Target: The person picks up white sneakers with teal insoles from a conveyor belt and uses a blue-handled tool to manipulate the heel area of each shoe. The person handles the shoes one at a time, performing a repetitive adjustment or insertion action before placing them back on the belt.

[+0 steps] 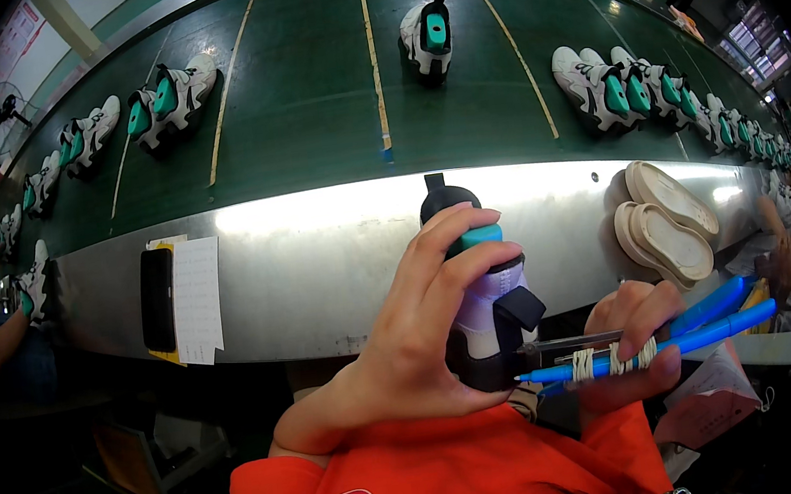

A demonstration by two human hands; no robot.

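Note:
My left hand [411, 343] is wrapped round a white and black sneaker [484, 320], held up near my chest. A teal shoe last [478, 237] shows inside it, between my fingers. A light bluish glow lies on its white side. My right hand [652, 315] grips several blue pens [717, 327] bundled with pale bands [613, 360]. A thin dark rod lies along the bundle. One pen's tip points left and reaches the sneaker's lower edge; I cannot tell whether it touches.
Several white sneakers with teal lasts stand on the green conveyor belt [300, 92]. Pale soles [672, 235] lie on the metal ledge [320, 265] at right, a black phone [159, 300] and paper sheet [197, 299] at left. Other people sit at both sides.

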